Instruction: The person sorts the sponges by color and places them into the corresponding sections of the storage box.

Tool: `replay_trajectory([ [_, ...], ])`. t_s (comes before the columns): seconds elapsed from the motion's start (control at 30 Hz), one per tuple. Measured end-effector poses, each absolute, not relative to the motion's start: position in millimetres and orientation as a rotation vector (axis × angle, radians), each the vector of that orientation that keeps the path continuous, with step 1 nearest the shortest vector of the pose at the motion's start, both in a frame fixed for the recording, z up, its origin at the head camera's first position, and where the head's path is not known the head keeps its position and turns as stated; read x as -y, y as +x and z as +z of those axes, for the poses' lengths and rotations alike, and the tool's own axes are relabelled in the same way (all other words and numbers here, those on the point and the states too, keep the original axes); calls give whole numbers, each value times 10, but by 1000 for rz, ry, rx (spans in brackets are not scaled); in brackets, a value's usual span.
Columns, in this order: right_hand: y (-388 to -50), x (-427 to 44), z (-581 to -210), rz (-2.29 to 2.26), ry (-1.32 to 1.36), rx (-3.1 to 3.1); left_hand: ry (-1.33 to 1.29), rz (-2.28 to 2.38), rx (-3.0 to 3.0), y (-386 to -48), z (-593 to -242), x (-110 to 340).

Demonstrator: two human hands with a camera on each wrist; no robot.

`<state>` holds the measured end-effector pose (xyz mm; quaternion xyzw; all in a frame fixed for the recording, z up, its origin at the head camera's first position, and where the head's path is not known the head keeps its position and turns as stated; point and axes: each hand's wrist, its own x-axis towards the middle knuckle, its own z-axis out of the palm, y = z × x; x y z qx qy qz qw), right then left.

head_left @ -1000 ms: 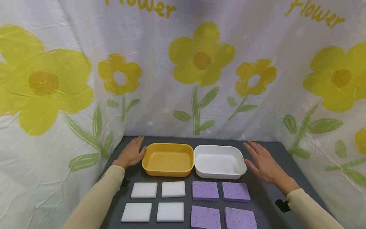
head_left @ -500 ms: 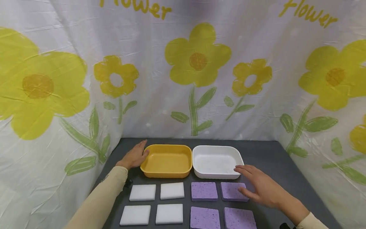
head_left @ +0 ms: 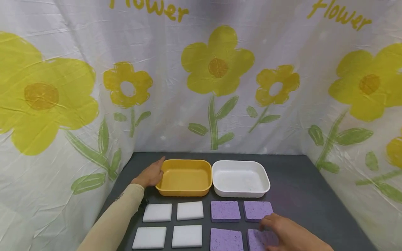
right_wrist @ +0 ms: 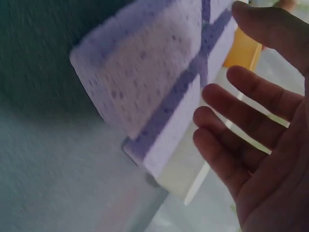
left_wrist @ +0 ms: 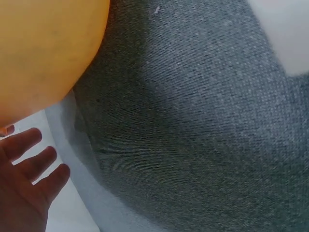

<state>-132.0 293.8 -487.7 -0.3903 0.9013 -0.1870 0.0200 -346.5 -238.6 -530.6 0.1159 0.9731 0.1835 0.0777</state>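
Observation:
At the left end of the yellow tray (head_left: 185, 192) is my left hand (head_left: 151, 175), its index finger along the rim. The left wrist view shows its other fingers (left_wrist: 36, 164) spread beside the tray wall (left_wrist: 48, 58); whether they touch it I cannot tell. My right hand (head_left: 290, 233) hovers over the nearer right purple sponge (head_left: 257, 240), partly covering it. The right wrist view has its fingers (right_wrist: 231, 130) loosely bent and apart, holding nothing, beside a purple sponge (right_wrist: 145, 63). Another purple sponge (head_left: 257, 210) lies just behind.
A white tray (head_left: 241, 193) stands right of the yellow one. Two more purple sponges (head_left: 225, 211) (head_left: 226, 240) lie left of the right hand. Several white sponges (head_left: 187, 236) lie in front of the yellow tray. A flowered curtain (head_left: 169, 104) surrounds the dark table (head_left: 301, 195).
My right hand has moved from beside the white tray toward me, over the nearer right purple sponge. My left hand has shifted slightly right onto the yellow tray's left rim.

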Motion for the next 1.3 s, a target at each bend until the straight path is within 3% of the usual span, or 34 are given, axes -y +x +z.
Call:
replay_trajectory([
  [0.13,-1278,-2912,-5000,-555,-1117,-2750,350,533,-2888,-3468,-5302,2351],
  [0.37,-1280,-2920,-5276,-455,-1416,-2847,396,597,-2854,-3495,-5317,2337],
  [0.6,-1247,-2913,-5369,-421,-1294,-2879,396,663,-2851,-3520,-5366,2344],
  [0.9,-1237,-2919,-5434,-337,-1353,-2970,395,654,-2857,-3538,-5369,2340],
  [1.07,-1258,-2954,-5328,-374,-1407,-2980,392,672,-2844,-3624,-5463,2376],
  [1.3,-1376,-2967,-4830,-378,-1498,-3073,355,671,-2819,-3632,-5455,2381],
])
